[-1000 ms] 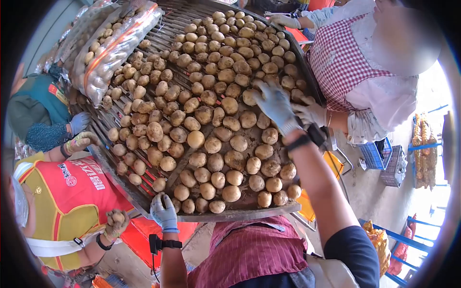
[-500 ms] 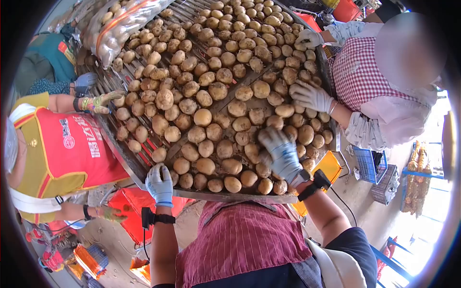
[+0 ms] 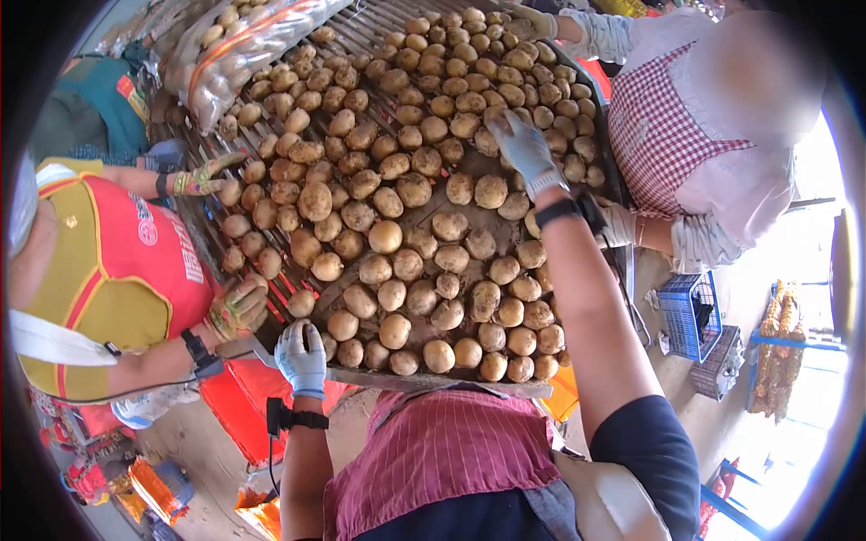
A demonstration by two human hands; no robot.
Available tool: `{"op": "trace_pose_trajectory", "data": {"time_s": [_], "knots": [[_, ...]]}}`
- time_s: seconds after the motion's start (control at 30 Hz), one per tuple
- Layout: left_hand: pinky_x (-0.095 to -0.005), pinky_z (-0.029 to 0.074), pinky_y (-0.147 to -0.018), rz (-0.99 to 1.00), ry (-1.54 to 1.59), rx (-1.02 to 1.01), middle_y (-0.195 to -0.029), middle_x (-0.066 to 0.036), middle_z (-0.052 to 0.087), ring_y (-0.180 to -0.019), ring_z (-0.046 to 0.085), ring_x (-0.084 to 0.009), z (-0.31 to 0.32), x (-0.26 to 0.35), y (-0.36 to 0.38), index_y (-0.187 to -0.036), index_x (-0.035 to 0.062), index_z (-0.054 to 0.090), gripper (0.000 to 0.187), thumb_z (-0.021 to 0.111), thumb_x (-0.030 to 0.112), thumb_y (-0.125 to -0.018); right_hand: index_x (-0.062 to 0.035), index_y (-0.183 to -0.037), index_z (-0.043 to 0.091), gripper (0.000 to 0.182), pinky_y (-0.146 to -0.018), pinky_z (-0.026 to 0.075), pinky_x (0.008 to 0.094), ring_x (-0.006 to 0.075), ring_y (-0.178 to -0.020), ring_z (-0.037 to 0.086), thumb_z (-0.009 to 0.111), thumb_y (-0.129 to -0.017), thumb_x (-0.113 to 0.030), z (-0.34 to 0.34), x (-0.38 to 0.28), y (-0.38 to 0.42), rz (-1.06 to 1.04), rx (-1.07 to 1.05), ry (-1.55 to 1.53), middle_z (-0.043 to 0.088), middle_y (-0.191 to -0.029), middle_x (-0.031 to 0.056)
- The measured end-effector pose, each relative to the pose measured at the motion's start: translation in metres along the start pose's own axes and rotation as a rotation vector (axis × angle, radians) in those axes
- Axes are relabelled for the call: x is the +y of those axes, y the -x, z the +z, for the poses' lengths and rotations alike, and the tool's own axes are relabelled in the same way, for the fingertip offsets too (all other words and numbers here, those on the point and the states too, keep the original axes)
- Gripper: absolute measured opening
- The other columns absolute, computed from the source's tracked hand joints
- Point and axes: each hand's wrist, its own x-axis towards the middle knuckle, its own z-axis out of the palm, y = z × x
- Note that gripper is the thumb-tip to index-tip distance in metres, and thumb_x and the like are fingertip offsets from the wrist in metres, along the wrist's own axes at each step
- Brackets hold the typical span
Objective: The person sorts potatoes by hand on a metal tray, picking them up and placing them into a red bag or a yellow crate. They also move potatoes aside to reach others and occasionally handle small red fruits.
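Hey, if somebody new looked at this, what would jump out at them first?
Probably the mass of potatoes covering the dark table in the middle, with the wearer's gloved right hand over them. Next, perhaps, the see-through bag with an orange stripe at upper left, and the bright red apron on a person at the left.

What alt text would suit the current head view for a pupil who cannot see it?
A person's gloved right hand reaches over many potatoes spread across a table; the gloved left hand rests at its near edge. Co-workers flank the table, and a filled plastic bag lies towards its far left.
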Motion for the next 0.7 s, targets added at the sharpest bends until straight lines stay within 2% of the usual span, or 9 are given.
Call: {"op": "trace_pose_trajectory", "data": {"time_s": [0.03, 0.13, 0.2, 0.23, 0.33, 0.43, 0.53, 0.63, 0.7], "knots": [[-0.044, 0.05, -0.082, 0.019, -0.004, 0.027, -0.099, -0.012, 0.07, -0.093, 0.065, -0.0319, 0.0, 0.001, -0.001, -0.096, 0.0068, 0.069, 0.019, 0.061, 0.022, -0.089, -0.0173, -0.139, 0.051, 0.067, -0.104, 0.041, 0.0516, 0.0435, -0.128, 0.048, 0.053, -0.088, -0.061, 0.021, 0.003, -0.009, 0.059, -0.138, 0.034, 0.049, -0.142, 0.0201], [-0.044, 0.05, -0.082, 0.028, 0.006, 0.035, -0.098, -0.012, 0.07, -0.09, 0.066, -0.0322, -0.002, 0.0, 0.0, -0.095, 0.0062, 0.07, 0.019, 0.061, 0.022, -0.089, -0.0276, -0.145, 0.044, 0.071, -0.108, 0.03, 0.0641, 0.0484, -0.138, 0.031, 0.048, -0.088, -0.069, -0.014, -0.11, 0.05, 0.193, -0.068, 0.245, 0.032, -0.156, 0.0145], [-0.044, 0.05, -0.082, 0.018, 0.013, 0.036, -0.098, -0.012, 0.07, -0.09, 0.066, -0.0323, 0.0, 0.0, 0.0, -0.095, 0.0063, 0.07, 0.019, 0.061, 0.022, -0.089, -0.0281, -0.147, 0.042, 0.081, -0.104, 0.018, 0.077, 0.0527, -0.141, 0.021, 0.044, -0.084, -0.079, -0.009, -0.121, 0.095, -0.053, -0.199, 0.269, 0.03, -0.156, 0.0182], [-0.044, 0.05, -0.082, 0.015, 0.011, 0.037, -0.098, -0.012, 0.07, -0.09, 0.066, -0.0323, -0.001, 0.0, 0.001, -0.095, 0.0063, 0.07, 0.019, 0.061, 0.022, -0.089, -0.0267, -0.144, 0.046, 0.078, -0.103, 0.018, 0.0785, 0.0492, -0.14, 0.027, 0.05, -0.083, -0.075, -0.002, -0.117, 0.124, -0.124, -0.124, 0.216, 0.03, -0.155, 0.0196], [-0.0439, 0.05, -0.082, 0.007, 0.03, 0.041, -0.099, -0.012, 0.07, -0.091, 0.066, -0.0321, -0.001, 0.003, 0.0, -0.094, 0.0067, 0.069, 0.018, 0.06, 0.022, -0.089, -0.0202, -0.139, 0.052, 0.066, -0.106, 0.025, 0.071, 0.0449, -0.136, 0.035, 0.059, -0.087, -0.061, -0.039, -0.122, 0.193, -0.158, -0.193, 0.041, 0.033, -0.153, 0.0197], [-0.044, 0.05, -0.082, -0.002, 0.002, 0.018, -0.099, -0.012, 0.07, -0.092, 0.065, -0.032, -0.005, 0.006, -0.002, -0.095, 0.0069, 0.069, 0.019, 0.06, 0.022, -0.089, -0.015, -0.131, 0.056, 0.053, -0.1, 0.037, 0.0573, 0.0377, -0.123, 0.045, 0.066, -0.083, -0.036, -0.04, -0.124, 0.264, -0.476, -0.138, 0.167, 0.042, -0.142, 0.0144], [-0.0424, 0.05, -0.083, -0.015, 0.027, 0.02, -0.098, -0.012, 0.07, -0.093, 0.065, -0.0315, -0.001, 0.004, 0.0, -0.096, 0.0066, 0.068, 0.016, 0.061, 0.019, -0.089, -0.0146, -0.125, 0.061, 0.049, -0.087, 0.046, 0.048, 0.0311, -0.099, 0.059, 0.066, -0.078, -0.026, -0.039, -0.147, 0.286, -0.29, -0.443, 0.186, 0.047, -0.138, 0.0111], [-0.0374, 0.051, -0.085, -0.105, 0.469, 0.172, -0.099, -0.012, 0.068, -0.093, 0.064, -0.0278, 0.009, 0.011, 0.007, -0.1, 0.0051, 0.067, 0.012, 0.064, 0.009, -0.089, -0.0112, -0.117, 0.063, 0.043, -0.08, 0.049, 0.0485, 0.0313, -0.095, 0.062, 0.067, -0.075, -0.021, -0.046, -0.151, 0.273, -0.254, -0.409, 0.056, 0.048, -0.137, 0.0122], [-0.035, 0.05, -0.09, -0.209, 0.729, 0.042, -0.109, -0.011, 0.066, -0.101, 0.062, -0.0231, -0.01, 0.052, 0.014, -0.107, 0.0038, 0.065, 0.017, 0.064, 0.009, -0.091, -0.0076, -0.112, 0.063, 0.041, -0.081, 0.053, 0.0437, 0.0318, -0.096, 0.063, 0.07, -0.073, -0.018, -0.049, -0.146, 0.263, -0.158, -0.333, -0.239, 0.057, -0.123, 0.014]]}}
